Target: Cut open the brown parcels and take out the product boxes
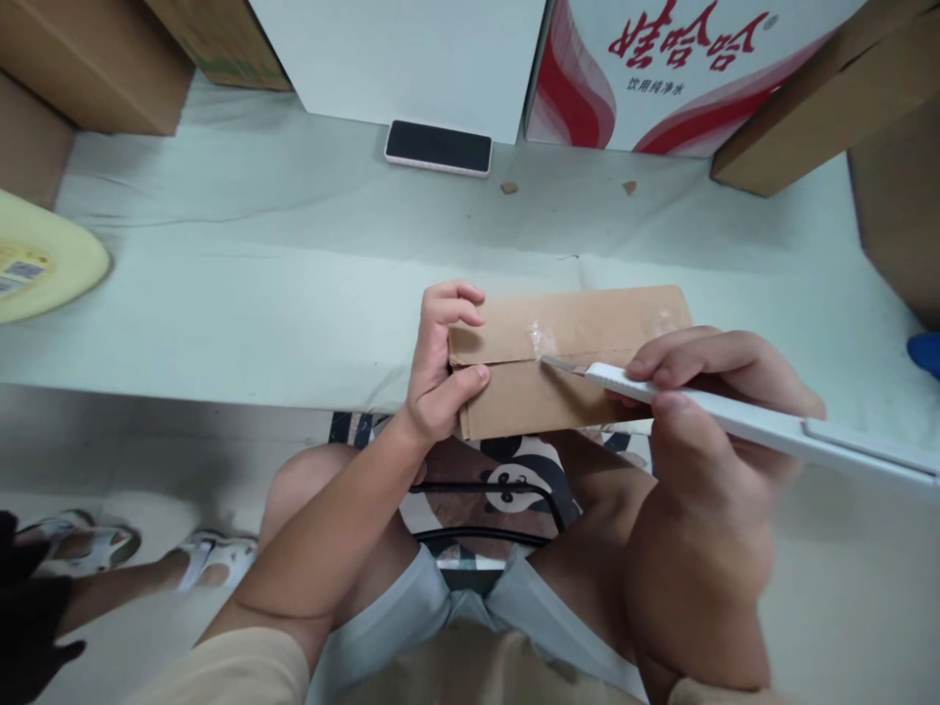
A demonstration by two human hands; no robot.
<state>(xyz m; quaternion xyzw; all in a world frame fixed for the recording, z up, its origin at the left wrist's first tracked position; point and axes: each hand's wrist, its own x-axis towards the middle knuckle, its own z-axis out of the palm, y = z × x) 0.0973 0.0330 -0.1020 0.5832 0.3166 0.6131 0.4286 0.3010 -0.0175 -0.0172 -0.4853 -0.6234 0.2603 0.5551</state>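
A flat brown cardboard box [543,392] lies at the table's front edge, its long seam running left to right. My left hand [445,362] grips the box's left end, thumb on the near flap and fingers over the far side. Clear tape [540,338] crosses the seam near the middle. In my right hand [720,411] is a long white utility knife [734,416], held like a pen. Its thin blade points left, with the tip at the seam beside the tape. The far ends of the right fingers partly hide the box's right end.
A phone [439,147] lies on the pale table [242,294] against a white panel [411,59]. Behind stand a red-and-white carton [661,98] and brown boxes [800,117]. Cardboard scraps [509,187] lie nearby. A yellow object [59,255] is at left; another person's feet [212,563] show below.
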